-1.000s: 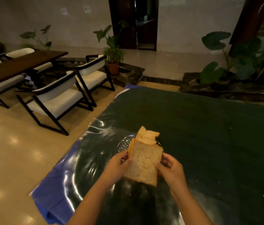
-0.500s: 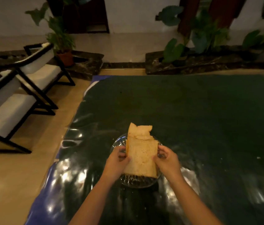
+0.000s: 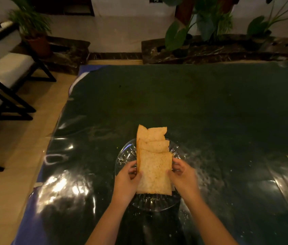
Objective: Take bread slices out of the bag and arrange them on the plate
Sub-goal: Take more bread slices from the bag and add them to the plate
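Note:
A fanned stack of brown bread slices [image 3: 153, 161] lies over a clear glass plate [image 3: 124, 156] on the dark table. My left hand [image 3: 128, 181] grips the stack's left edge and my right hand [image 3: 182, 175] grips its right edge. The nearest slice faces me; two more slices stick out behind it toward the far side. Most of the plate is hidden under the bread and my hands. No bag is in view.
The table [image 3: 210, 112] carries a dark green cloth under shiny clear plastic, with crumbs scattered on it. Black-framed chairs with white cushions [image 3: 3, 71] stand on the floor to the left. Potted plants [image 3: 198, 27] line a stone ledge beyond the table's far edge.
My hands have lowered the bread stack from a raised, tilted hold down over the glass plate. My view has turned right and tipped downward.

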### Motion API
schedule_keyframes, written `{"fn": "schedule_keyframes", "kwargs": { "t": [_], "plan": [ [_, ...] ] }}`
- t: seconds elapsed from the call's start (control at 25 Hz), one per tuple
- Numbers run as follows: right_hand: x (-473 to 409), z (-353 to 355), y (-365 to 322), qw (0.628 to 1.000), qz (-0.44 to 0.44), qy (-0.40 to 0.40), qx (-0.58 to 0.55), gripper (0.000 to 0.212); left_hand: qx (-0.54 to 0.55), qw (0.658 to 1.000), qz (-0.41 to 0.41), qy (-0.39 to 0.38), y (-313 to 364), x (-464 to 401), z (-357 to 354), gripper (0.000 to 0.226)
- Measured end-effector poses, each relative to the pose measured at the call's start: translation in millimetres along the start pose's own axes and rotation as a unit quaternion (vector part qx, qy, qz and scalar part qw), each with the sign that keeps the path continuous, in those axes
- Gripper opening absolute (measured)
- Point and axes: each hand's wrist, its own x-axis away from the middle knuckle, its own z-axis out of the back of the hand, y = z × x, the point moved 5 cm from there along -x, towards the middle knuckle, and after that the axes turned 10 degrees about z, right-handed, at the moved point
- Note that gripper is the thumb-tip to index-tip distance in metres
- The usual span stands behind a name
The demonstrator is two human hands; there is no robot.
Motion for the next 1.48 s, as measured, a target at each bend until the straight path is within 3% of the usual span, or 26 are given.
{"fn": "schedule_keyframes", "kwargs": {
  "t": [0.48,0.68,0.92,1.2,1.48],
  "plan": [
    [-8.9,-9.2,10.1,0.997,-0.003,-0.006,0.082,0.034,-0.074,0.996,-0.043,0.031,-3.4,0.8,-8.1,0.040],
    [-1.5,-8.1,1.2,0.991,0.041,0.012,0.123,0.034,-0.073,0.992,-0.051,0.086,3.2,7.9,-5.7,0.037],
    [10.4,3.5,-10.4,0.996,0.048,0.042,0.070,0.039,-0.063,0.990,-0.083,0.095,13.4,28.5,3.5,0.041],
    [30.6,3.3,15.6,0.998,-0.003,0.005,0.060,0.035,-0.057,0.993,-0.048,0.088,-13.8,47.4,-2.5,0.037],
    [32.3,0.8,25.6,0.994,0.012,0.008,0.105,0.034,-0.074,0.991,-0.019,0.107,-25.5,46.7,-0.5,0.035]
  ]
}}
